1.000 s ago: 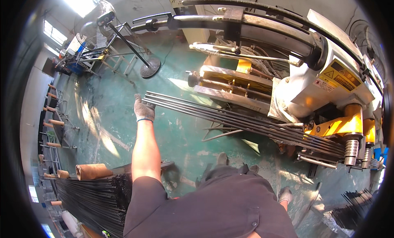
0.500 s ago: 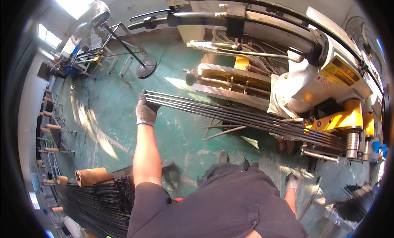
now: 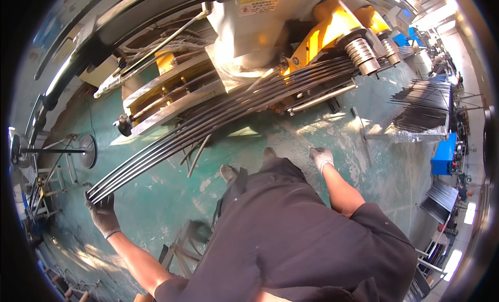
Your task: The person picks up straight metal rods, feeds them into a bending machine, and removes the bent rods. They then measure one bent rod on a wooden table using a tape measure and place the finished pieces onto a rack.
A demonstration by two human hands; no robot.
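Note:
My left hand (image 3: 103,214), in a pale glove with dark fingers, is closed around the near-left ends of several long dark metal rods (image 3: 195,129). The rods run up to the right along the machine, bending in the fisheye view. Their far part passes beside the ribbed metal rollers (image 3: 363,56) under the yellow machine arms (image 3: 332,31). My right hand (image 3: 322,159), gloved too, hangs over the floor on the right, away from the rods. Its fingers are curled in, and nothing shows in them.
A white and yellow machine (image 3: 249,47) with a flat-railed frame (image 3: 176,94) fills the far side. At the right, a rack bears a pile of dark rods (image 3: 421,107) near a blue box (image 3: 444,155). A round black stand base (image 3: 88,151) is on the green floor at left.
My view has turned to the right, so the machine and rods sit further left. The rods stay in my left hand. My right hand has come out further forward beside my body.

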